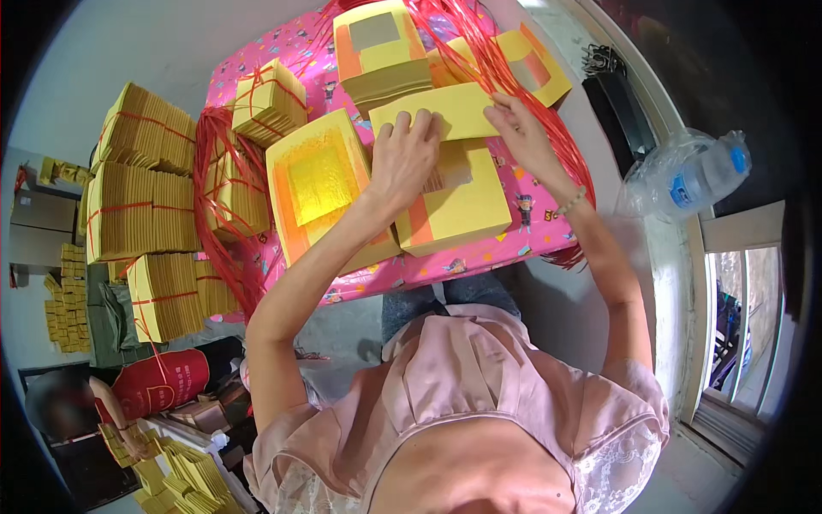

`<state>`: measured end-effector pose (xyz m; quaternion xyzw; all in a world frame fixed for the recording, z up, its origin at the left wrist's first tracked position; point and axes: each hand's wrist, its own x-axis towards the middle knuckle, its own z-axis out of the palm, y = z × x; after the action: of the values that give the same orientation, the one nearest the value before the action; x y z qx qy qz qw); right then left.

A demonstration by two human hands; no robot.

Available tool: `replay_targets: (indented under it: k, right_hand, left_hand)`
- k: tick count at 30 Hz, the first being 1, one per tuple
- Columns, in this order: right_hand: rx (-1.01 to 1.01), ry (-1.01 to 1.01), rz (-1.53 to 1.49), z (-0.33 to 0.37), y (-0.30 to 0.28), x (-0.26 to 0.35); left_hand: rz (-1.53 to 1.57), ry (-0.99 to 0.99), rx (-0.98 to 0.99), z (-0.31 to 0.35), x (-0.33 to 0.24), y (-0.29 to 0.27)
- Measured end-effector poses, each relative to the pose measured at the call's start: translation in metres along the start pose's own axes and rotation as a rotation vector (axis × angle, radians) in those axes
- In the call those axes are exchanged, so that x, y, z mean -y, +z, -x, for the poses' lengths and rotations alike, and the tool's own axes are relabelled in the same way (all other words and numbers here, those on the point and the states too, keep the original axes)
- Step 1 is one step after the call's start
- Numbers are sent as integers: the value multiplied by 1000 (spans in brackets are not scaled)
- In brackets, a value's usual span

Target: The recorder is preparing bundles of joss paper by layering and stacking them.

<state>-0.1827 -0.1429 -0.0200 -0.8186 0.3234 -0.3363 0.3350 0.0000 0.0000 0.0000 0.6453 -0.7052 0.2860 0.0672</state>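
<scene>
A yellow sheet of paper (467,107), seemingly folded, lies between my two hands above a stack of yellow paper (475,210) with an orange band and a greyish patch. My left hand (404,158) has its fingers bent over the sheet's left part. At the sheet's right end, my right hand (524,137) pinches the edge between thumb and fingers. Close to my left wrist stands another stack of yellow paper with a shiny gold square (324,190) framed in orange. Beyond the sheet is a tall stack with a grey square (377,32).
A pink patterned cloth (531,244) covers the table. Long red strings (561,137) hang on its right, more on its left (210,158). Tied yellow bundles (141,210) are piled at left. A wrapped pack of plastic bottles (693,180) is at right. Another person's hand (128,437) shows lower left.
</scene>
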Motion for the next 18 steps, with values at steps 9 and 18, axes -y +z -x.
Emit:
replay_targets:
  k: [9, 18]
  right_hand:
    - [-36, 479, -763, 33, -48, -22]
    - [-193, 565, -648, 107, -64, -128]
  left_hand:
    - [269, 124, -181, 6, -34, -28]
    - [874, -227, 224, 66, -30, -59]
